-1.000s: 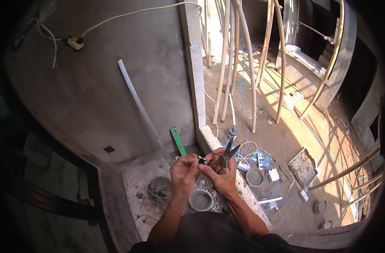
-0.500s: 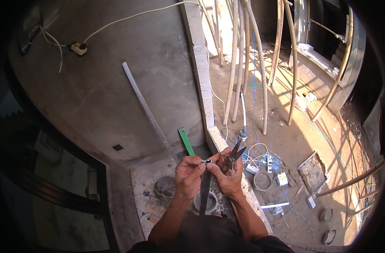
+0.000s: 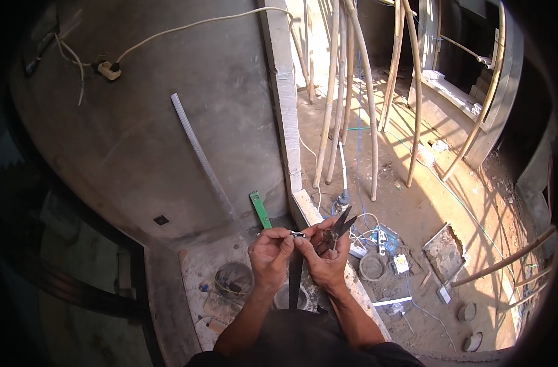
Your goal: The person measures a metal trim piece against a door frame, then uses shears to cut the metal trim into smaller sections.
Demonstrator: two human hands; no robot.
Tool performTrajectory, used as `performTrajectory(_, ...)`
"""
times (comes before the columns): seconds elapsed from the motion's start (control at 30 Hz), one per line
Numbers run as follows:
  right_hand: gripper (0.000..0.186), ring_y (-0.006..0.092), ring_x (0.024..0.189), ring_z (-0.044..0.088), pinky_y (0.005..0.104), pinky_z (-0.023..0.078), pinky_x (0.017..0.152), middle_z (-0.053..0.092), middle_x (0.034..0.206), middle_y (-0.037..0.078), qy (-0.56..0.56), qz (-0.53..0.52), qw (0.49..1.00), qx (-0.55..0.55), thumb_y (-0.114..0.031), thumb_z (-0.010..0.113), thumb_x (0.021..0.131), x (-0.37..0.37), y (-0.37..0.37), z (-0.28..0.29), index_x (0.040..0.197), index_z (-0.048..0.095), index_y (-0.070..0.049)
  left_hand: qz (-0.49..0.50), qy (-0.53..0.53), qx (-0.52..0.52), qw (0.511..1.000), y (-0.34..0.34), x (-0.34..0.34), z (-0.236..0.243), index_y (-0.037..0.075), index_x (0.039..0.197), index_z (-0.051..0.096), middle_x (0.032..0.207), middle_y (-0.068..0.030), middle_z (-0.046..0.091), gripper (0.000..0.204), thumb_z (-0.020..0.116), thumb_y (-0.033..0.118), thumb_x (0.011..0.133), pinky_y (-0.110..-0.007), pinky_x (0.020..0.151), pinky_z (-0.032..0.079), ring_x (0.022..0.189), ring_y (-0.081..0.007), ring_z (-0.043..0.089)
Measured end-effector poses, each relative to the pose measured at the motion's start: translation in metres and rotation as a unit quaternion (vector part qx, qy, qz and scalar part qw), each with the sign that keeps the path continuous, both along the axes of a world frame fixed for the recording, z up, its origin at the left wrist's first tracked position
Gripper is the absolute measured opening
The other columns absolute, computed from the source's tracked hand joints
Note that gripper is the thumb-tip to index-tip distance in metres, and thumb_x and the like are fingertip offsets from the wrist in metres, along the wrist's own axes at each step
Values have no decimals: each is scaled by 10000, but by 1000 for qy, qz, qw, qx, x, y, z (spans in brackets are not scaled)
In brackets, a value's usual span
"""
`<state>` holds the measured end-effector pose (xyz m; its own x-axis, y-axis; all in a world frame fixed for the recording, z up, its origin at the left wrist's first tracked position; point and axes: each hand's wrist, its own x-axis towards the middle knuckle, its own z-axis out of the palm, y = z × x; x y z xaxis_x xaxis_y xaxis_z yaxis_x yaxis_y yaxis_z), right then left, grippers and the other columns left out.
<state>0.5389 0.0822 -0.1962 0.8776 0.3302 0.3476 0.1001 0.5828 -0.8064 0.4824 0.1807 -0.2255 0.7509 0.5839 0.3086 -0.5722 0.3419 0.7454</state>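
Observation:
My left hand (image 3: 270,257) and my right hand (image 3: 325,260) meet in front of me, fingertips pinched around a small black-and-white piece (image 3: 298,234), too small to name. Tucked in my right hand is also a pair of scissors (image 3: 342,222), dark blades spread apart and pointing up and away; its handles are mostly hidden by the fingers. A long dark strip (image 3: 295,281) shows below, between my forearms. Past my left hand, a green spirit level (image 3: 260,210) leans at the foot of the wall.
A long pale straightedge (image 3: 199,153) leans on the grey wall (image 3: 138,147). Buckets (image 3: 234,279) stand below my hands. To the right, beyond a low ledge (image 3: 306,207), are bamboo poles (image 3: 370,110), tangled cables, a power strip (image 3: 381,243) and a mortar-caked board (image 3: 445,252).
The view has shifted slightly, so the surroundings sit a little further left. Both hands keep their pinch on the small piece, and the scissors stay in my right hand.

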Motion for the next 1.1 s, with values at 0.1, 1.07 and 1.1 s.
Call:
performTrajectory(0.1,424,73,790,597,206,483,679,620,921,58,-7,-10,1000,-9,98,745,832,0,6,2,1125,471,-42,90,1,84,992,4,2,3,-38,1038,616,1011,-107,661,108,664,-28,942,-270,867,507,943,-128,623)
performTrajectory(1.07,476,133,785,672,216,524,653,655,891,95,-24,138,988,-60,125,743,818,-2,40,12,1139,448,-67,-30,65,97,993,41,-41,-5,16,1230,540,1074,-32,609,446,789,178,898,-298,938,480,1019,-115,591)
performTrajectory(1.1,478,131,777,672,209,517,635,660,886,92,-17,141,988,-66,121,746,817,-3,45,12,1140,449,-69,-26,74,94,992,46,-45,-9,16,1230,540,1074,-32,609,446,789,178,898,-298,938,480,1019,-115,591)
